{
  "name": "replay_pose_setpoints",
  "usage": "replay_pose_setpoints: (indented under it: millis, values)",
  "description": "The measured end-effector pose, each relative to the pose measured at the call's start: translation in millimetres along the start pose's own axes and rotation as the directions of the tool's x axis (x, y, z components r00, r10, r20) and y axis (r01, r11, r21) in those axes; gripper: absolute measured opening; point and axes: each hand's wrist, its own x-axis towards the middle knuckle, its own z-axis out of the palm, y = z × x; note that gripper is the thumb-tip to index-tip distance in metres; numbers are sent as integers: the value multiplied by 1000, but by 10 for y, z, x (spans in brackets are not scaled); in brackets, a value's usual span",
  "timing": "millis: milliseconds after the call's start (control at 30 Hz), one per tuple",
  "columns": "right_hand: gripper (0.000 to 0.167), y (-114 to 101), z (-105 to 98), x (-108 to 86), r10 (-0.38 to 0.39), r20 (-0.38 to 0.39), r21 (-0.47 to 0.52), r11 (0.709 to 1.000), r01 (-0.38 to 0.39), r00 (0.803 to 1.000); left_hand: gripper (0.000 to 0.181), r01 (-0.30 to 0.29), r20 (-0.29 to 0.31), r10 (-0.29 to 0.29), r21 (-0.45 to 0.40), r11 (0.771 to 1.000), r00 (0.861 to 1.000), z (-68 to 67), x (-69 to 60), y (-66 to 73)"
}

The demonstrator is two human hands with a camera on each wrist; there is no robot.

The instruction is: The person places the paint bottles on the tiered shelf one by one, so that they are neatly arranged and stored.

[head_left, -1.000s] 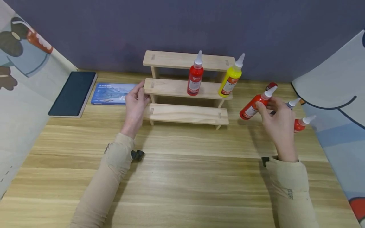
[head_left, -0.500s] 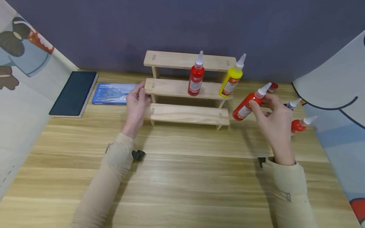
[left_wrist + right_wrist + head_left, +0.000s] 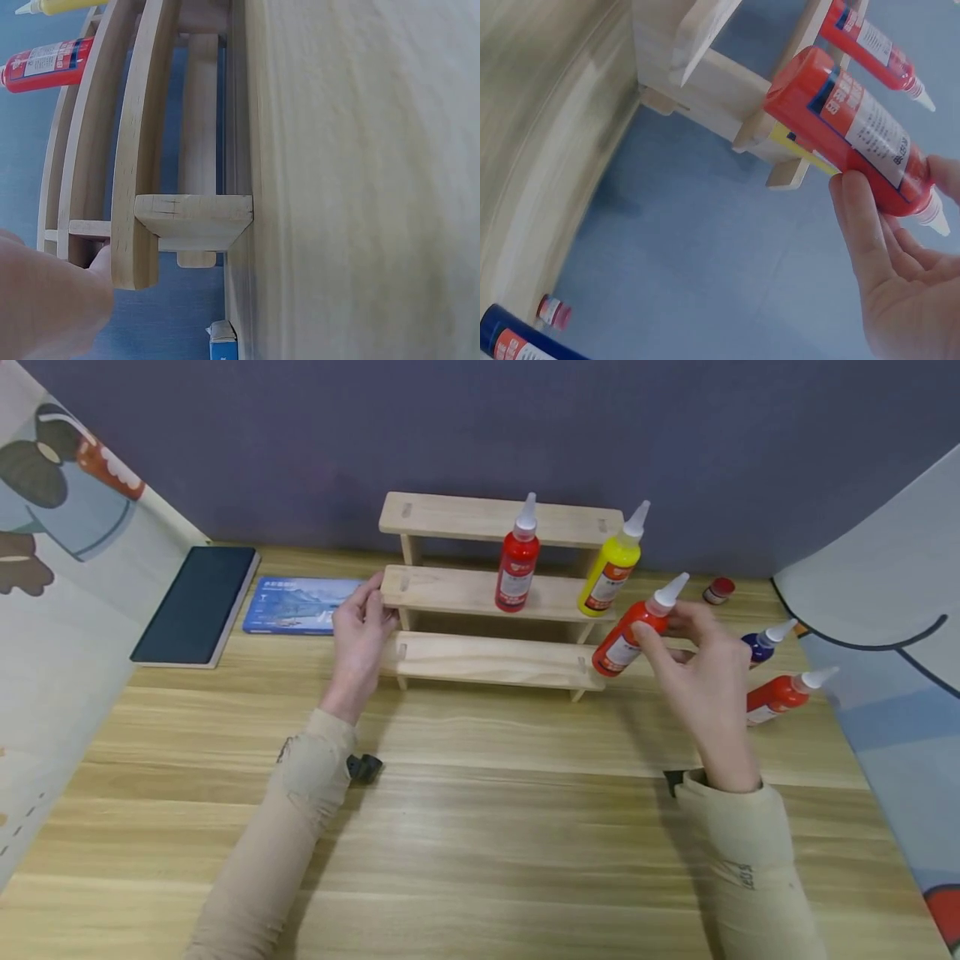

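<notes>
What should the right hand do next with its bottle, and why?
I'd probably straighten the tilted bottle over the bottom shelf: the right hand holds it near that shelf's right end, and the left hand grips the rack.

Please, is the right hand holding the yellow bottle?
No, the right hand holds a red bottle, while the yellow bottle stands on the middle wooden step.

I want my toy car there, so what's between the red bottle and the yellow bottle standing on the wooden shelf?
Nothing stands there: the head view shows the middle step bare between the red bottle and the yellow bottle.
</notes>
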Motion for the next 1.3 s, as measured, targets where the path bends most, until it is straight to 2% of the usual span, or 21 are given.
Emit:
replay_pose_setpoints:
  millis: [367,767,1067,1300]
  values:
    - [41,-166,114,20,12,48,92,996,-16,999,46,-11,4,11,0,1000,1000,1,0,-6]
    - [42,-394,305,45,-44,107,118,993,32,993,47,-6,3,6,-19,1000,1000,-5,-6,-5]
    - [41,-538,481,65,-89,119,139,988,72,989,46,-18,10,18,-4,1000,1000,-6,-5,-13]
    - [45,-641,622,85,-135,117,165,980,115,984,46,2,-7,-2,-17,1000,1000,1,5,-17]
